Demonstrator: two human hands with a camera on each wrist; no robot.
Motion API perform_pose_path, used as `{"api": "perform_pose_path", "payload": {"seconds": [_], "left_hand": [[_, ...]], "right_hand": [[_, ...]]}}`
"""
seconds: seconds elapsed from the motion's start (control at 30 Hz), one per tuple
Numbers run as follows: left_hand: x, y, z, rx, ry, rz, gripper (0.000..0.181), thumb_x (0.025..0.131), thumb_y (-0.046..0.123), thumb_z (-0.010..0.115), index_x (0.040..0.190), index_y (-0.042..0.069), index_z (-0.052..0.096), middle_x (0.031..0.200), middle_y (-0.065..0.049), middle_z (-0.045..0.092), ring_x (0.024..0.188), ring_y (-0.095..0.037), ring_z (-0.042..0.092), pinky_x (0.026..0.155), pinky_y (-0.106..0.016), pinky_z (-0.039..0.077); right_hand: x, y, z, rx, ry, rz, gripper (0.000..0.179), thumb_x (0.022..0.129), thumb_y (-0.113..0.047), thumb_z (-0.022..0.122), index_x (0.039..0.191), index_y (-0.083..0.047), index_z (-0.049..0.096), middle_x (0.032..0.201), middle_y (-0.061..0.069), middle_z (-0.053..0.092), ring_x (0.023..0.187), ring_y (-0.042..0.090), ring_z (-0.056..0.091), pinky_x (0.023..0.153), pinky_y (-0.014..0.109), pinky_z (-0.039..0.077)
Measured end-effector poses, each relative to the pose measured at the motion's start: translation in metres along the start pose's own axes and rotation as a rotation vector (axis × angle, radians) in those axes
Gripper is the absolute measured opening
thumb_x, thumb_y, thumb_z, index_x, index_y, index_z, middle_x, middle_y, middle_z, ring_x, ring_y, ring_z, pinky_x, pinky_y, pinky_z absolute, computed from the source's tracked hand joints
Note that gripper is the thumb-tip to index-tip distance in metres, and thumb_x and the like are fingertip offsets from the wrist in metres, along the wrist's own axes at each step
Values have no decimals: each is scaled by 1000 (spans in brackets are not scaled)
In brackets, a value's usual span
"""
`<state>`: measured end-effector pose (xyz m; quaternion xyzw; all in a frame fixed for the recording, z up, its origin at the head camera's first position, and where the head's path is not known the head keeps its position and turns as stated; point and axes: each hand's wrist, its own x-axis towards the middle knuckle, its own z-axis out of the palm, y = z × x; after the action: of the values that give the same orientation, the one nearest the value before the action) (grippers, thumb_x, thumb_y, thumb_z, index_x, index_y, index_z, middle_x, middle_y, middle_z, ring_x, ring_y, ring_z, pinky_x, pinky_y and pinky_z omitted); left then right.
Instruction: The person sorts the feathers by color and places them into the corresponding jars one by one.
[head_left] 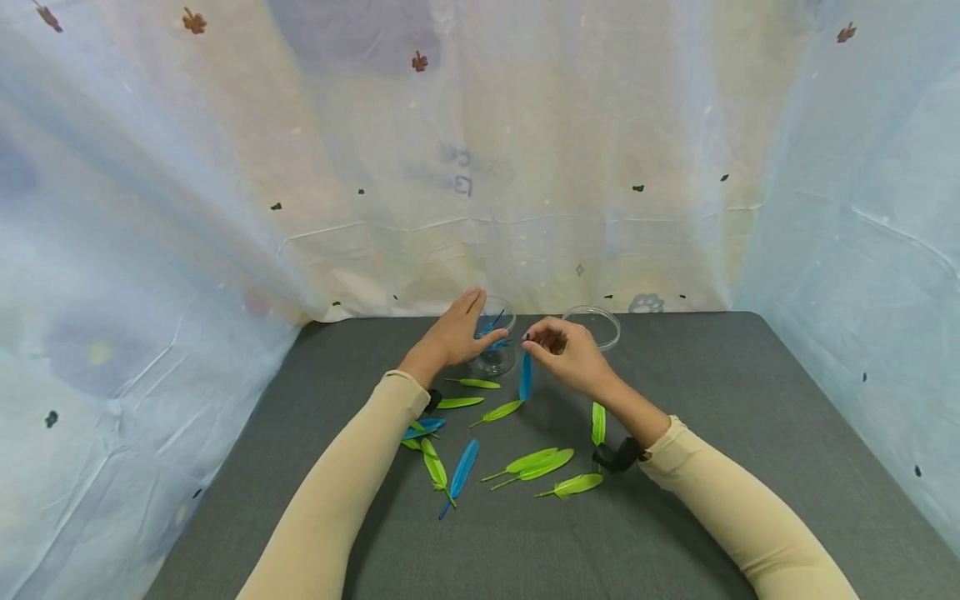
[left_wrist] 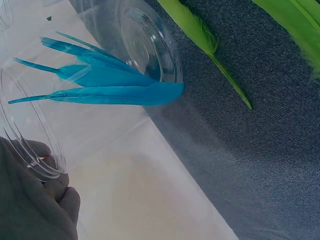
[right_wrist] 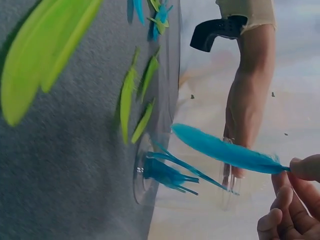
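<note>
A clear jar (head_left: pixel 492 367) stands near the table's back edge, with several blue feathers (left_wrist: pixel 105 75) in it, quills upward. My left hand (head_left: pixel 452 335) holds the jar at its rim, thumb on the near side and fingers behind. Just right of the jar, my right hand (head_left: pixel 572 357) pinches a single blue feather (right_wrist: pixel 225 151) by its quill between thumb and fingertips. That feather hangs with its vane pointing down, beside the jar and above the table. In the right wrist view its vane overlaps the jar's outline.
A round clear lid (head_left: pixel 617 333) lies behind my right hand. Several green feathers (head_left: pixel 551 463) are spread over the grey table (head_left: pixel 675 383). A loose blue feather (head_left: pixel 463 468) lies at front left, and more blue (head_left: pixel 426 427) shows by my left wrist. A patterned curtain (head_left: pixel 525 167) hangs behind.
</note>
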<state>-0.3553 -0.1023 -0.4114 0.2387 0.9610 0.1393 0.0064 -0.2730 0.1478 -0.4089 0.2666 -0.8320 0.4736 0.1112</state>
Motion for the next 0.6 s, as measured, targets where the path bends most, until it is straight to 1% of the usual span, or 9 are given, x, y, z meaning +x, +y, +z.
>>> {"api": "perform_pose_path", "payload": {"seconds": [0.13,0.3,0.43,0.6], "left_hand": [[1,0,1,5,5,0,102,106,71,49,173,6,8,181,-14,7,167,-31,5,135,-48,12],[2,-1,1,7,3,-6,101,106,71,48,173,6,8,181,-14,6,167,-31,4,135,-48,11],[2,-1,1,9,-1,-11,101,106,71,47,173,7,8,181,-13,6,167,-30,4,135,-47,11],[2,-1,2,17,-6,-10,101,106,71,47,173,7,6,181,-13,5,167,-29,3,135,-47,11]], "right_hand": [[4,-2,-5,-11,34,-17,10,104,-12,74,112,-5,75,93,7,72,72,18,62,66,30,52],[9,-4,-11,-6,78,-8,14,106,-15,72,114,-5,77,94,11,74,73,20,63,64,30,50],[15,-5,-16,8,110,-9,15,106,-16,72,115,-4,77,95,14,74,75,22,63,66,29,50],[22,-6,-21,12,160,-30,16,106,-16,72,115,-3,76,95,12,72,76,22,62,69,29,51]]}}
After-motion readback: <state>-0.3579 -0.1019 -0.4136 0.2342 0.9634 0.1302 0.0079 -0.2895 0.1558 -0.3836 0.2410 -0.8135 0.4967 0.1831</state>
